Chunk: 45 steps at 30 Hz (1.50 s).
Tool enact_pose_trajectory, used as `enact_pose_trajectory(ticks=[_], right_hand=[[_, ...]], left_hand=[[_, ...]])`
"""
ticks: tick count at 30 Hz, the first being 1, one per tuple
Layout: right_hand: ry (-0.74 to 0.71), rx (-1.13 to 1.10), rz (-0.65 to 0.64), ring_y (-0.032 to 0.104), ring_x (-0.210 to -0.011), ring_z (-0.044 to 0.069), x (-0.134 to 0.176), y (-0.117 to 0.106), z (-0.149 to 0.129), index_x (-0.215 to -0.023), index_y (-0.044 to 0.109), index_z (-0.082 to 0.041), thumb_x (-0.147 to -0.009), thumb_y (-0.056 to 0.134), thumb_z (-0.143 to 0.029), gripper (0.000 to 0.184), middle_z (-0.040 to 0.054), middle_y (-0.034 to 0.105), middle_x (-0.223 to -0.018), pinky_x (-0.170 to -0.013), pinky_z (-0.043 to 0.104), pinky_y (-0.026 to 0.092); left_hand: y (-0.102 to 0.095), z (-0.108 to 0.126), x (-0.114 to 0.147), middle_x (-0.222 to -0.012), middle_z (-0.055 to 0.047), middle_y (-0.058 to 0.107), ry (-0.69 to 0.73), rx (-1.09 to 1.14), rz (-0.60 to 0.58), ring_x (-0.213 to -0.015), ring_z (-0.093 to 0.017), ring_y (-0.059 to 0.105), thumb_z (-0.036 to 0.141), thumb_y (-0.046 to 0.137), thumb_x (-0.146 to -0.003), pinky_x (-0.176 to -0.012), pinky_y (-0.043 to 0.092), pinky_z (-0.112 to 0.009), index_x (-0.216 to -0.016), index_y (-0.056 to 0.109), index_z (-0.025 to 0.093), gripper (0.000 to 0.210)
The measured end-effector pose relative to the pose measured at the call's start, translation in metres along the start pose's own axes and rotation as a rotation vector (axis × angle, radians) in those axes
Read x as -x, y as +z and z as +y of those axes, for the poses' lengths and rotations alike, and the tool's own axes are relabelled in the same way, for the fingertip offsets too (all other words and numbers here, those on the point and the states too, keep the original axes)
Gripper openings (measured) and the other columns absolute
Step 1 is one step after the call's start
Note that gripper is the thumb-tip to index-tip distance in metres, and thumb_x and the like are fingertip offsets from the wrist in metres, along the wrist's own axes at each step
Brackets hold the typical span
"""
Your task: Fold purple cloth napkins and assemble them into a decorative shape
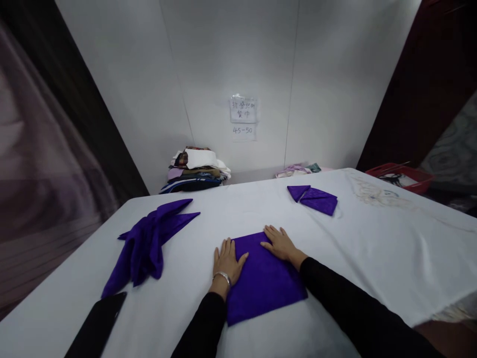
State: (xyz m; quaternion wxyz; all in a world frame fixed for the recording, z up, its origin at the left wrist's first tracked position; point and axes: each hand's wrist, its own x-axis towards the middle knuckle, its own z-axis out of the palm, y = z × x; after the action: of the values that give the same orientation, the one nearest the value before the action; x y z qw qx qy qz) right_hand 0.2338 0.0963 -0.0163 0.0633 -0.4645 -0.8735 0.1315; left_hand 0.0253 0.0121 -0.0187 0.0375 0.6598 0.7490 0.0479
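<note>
A purple cloth napkin (266, 286) lies flat in front of me as a rough square on the white-covered table. My left hand (228, 263) rests on its left edge near the far corner, fingers spread. On the far right corner lies my right hand (280, 242), also flat with the fingers apart. Neither hand grips the cloth. Farther back to the right is a folded purple napkin (318, 200) with a pointed end. At the left, a crumpled heap of purple cloth (143, 243) spreads out in loose points.
A black flat object, perhaps a phone (97, 325), lies at the near left. Stacked folded clothes (199, 171) and a smaller fabric pile (296, 170) sit by the wall. A red basket (417, 185) stands at the far right. A handwritten paper sign (243, 110) hangs on the wall.
</note>
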Motion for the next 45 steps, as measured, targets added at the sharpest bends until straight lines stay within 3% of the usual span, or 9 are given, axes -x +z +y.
enact_pose_trajectory(ticks=[6,12,15,18,21,24,29,37,45], right_hand=[[0.147,-0.063,0.022,0.013,-0.135,0.023,0.012,-0.011,0.023,-0.139,0.028,-0.018,-0.087,0.027,-0.059,0.067,0.0082,0.022,-0.146,-0.106,0.05,0.002],[0.267,-0.17,0.102,0.021,-0.133,0.023,0.053,-0.021,0.04,-0.137,0.032,-0.013,-0.091,0.016,-0.053,0.063,0.0114,0.03,-0.143,-0.106,0.044,0.019],[0.203,-0.323,0.232,0.034,-0.128,0.02,0.092,-0.021,0.055,-0.13,0.043,-0.016,-0.09,0.025,-0.053,0.057,0.0089,0.041,-0.137,-0.105,0.037,0.028],[0.13,-0.456,0.323,0.045,-0.119,0.022,0.13,-0.016,0.067,-0.12,0.054,-0.02,-0.088,0.037,-0.049,0.046,0.008,0.051,-0.128,-0.1,0.04,0.036],[0.057,-0.467,0.314,0.044,-0.119,0.022,0.157,-0.01,0.068,-0.119,0.054,-0.023,-0.087,0.042,-0.04,0.038,0.0066,0.05,-0.128,-0.099,0.042,0.038],[-0.08,-0.391,0.262,0.037,-0.125,0.022,0.167,-0.008,0.058,-0.125,0.049,-0.023,-0.087,0.043,-0.03,0.039,0.0054,0.048,-0.131,-0.103,0.043,0.033],[-0.252,-0.278,0.216,0.035,-0.126,0.021,0.16,-0.008,0.041,-0.129,0.046,-0.022,-0.084,0.044,-0.019,0.044,0.006,0.047,-0.132,-0.104,0.044,0.032],[-0.3,-0.24,0.19,0.035,-0.126,0.022,0.155,-0.008,0.043,-0.129,0.046,-0.022,-0.078,0.044,-0.012,0.052,0.0063,0.047,-0.132,-0.103,0.045,0.033],[-0.27,-0.286,0.201,0.027,-0.131,0.023,0.152,-0.012,0.036,-0.137,0.031,-0.025,-0.081,0.05,-0.022,0.059,0.0064,0.033,-0.142,-0.106,0.044,0.027]], left_hand=[[-0.002,0.001,-0.002,-0.147,-0.012,0.019,-0.007,0.034,-0.003,-0.136,-0.024,0.012,0.064,0.02,-0.081,-0.109,0.01,-0.047,-0.137,0.027,0.009,0.079],[-0.02,-0.005,-0.002,-0.147,-0.013,0.021,-0.041,0.239,-0.021,-0.135,-0.025,0.015,0.057,0.023,-0.085,-0.107,0.018,-0.046,-0.137,0.027,0.009,0.071],[-0.023,-0.009,0.022,-0.146,-0.011,0.025,0.023,0.275,0.089,-0.135,-0.023,0.017,0.051,0.025,-0.087,-0.107,0.02,-0.045,-0.135,0.031,0.013,0.061],[-0.019,-0.007,0.066,-0.138,-0.009,0.04,0.207,0.276,0.143,-0.13,-0.023,0.03,0.05,0.038,-0.084,-0.108,0.02,-0.045,-0.128,0.042,0.017,0.055],[-0.014,0.001,0.107,-0.131,-0.007,0.048,0.365,0.254,0.107,-0.123,-0.025,0.039,0.044,0.052,-0.077,-0.106,0.024,-0.047,-0.124,0.048,0.022,0.052],[-0.014,0.014,0.125,-0.129,-0.006,0.05,0.46,0.227,0.082,-0.119,-0.023,0.041,0.028,0.052,-0.077,-0.104,0.027,-0.045,-0.12,0.051,0.023,0.044],[-0.014,0.034,0.117,-0.129,-0.005,0.051,0.479,0.18,0.059,-0.119,-0.021,0.041,0.005,0.041,-0.072,-0.102,0.028,-0.042,-0.121,0.051,0.022,0.053],[-0.009,0.064,0.107,-0.131,-0.007,0.049,0.398,0.191,0.0,-0.12,-0.026,0.039,0.025,0.047,-0.081,-0.101,0.029,-0.046,-0.122,0.05,0.021,0.041],[-0.013,0.064,0.091,-0.112,-0.003,0.063,0.372,0.329,0.045,-0.104,-0.019,0.052,0.011,0.045,-0.079,-0.09,0.041,-0.036,-0.107,0.06,0.023,0.034]])
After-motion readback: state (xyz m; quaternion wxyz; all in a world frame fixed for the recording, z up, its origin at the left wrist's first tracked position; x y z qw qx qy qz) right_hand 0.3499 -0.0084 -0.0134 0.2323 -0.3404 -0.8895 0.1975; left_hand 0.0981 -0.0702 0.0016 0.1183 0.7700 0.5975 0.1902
